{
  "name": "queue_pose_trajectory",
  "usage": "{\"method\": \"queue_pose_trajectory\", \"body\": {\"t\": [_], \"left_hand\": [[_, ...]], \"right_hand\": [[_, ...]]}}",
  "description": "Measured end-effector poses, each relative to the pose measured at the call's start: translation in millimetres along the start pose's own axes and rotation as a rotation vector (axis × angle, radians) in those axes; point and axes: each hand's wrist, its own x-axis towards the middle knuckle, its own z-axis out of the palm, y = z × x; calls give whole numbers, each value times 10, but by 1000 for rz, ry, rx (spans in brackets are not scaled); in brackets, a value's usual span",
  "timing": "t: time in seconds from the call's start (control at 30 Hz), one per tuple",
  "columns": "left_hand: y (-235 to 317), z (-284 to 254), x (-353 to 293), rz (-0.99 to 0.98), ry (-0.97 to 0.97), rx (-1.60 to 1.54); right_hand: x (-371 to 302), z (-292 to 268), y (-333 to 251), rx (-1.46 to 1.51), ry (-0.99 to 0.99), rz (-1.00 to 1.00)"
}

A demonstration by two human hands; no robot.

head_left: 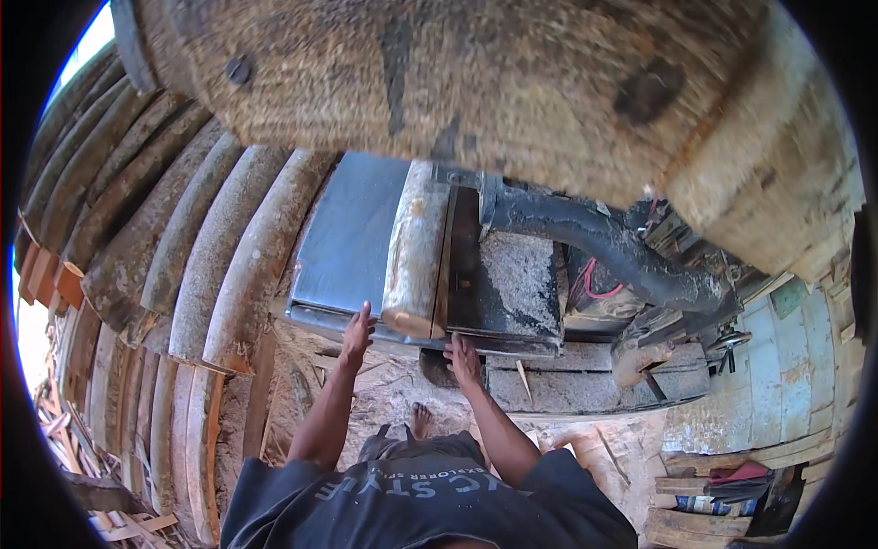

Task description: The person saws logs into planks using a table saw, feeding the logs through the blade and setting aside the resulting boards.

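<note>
A short log section (413, 265) with pale bark lies lengthwise on the dark metal saw table (352, 229), its sawn end at the near edge. My left hand (358, 337) is just left of that end, fingers stretched upward and holding nothing. To the right, my right hand (464, 360) is at the table's near edge, fingers extended and empty; whether it touches the edge I cannot tell. Against the log's right side runs a narrow dark strip, probably a guide or blade slot. Sawdust (521, 274) covers the right part of the table.
A large wooden beam (457, 82) crosses the top of the view, close overhead. Bark-covered logs (247, 247) are stacked at the left. A thick dark curved metal arm (594, 233) spans the right side, with a handwheel (729, 340) beyond. Wood scraps and sawdust litter the ground.
</note>
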Motion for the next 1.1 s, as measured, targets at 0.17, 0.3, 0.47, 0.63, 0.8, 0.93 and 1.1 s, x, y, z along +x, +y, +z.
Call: {"method": "queue_pose_trajectory", "body": {"t": [0.17,0.3,0.47,0.63,0.8,0.93,1.1], "left_hand": [[302,175,62,-137,-213,-77],[-219,81,151,40,-473,-365],[-599,-1,-249,13,-443,-382],[-663,-145,-980,17,-497,-485],[-719,-283,-1738,-39,-457,-414],[-970,-430,-2063,-42,-419,-351],[-1595,-614,-2190,-75,-441,-407]], "right_hand": [[-247,56,-428,250,-176,97],[-690,257,-337,273,-272,94],[-1191,376,-26,344,-244,139],[-1701,445,327,302,-211,121],[-2113,478,799,337,-219,118],[-2587,516,910,316,-160,82],[-3071,505,1219,320,-176,83]]}}
